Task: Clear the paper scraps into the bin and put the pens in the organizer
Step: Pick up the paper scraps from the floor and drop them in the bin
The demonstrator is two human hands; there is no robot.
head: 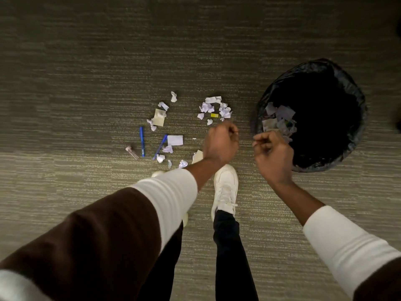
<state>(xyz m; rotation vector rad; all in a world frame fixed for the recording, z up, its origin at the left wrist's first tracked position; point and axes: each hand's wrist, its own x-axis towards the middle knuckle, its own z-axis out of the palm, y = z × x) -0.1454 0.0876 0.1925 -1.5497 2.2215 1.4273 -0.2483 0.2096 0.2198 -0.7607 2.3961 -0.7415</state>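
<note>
White and cream paper scraps lie on the carpet in two clusters, one (160, 118) left of centre and one (214, 108) nearer the bin. Two blue pens (142, 141) (160, 147) and a pinkish pen (131, 152) lie at the left. A black-lined bin (355, 118) at the right holds several scraps (280, 119). My left hand (220, 143) hovers curled above the floor, just below the right cluster. My right hand (272, 153) is curled at the bin's left rim. Nothing shows inside either fist. No organizer is in view.
My two white shoes (225, 190) and dark trouser legs stand on the grey-green carpet below the hands. A larger white sheet (175, 140) lies beside the second blue pen. A small yellow piece (214, 115) sits among the right cluster.
</note>
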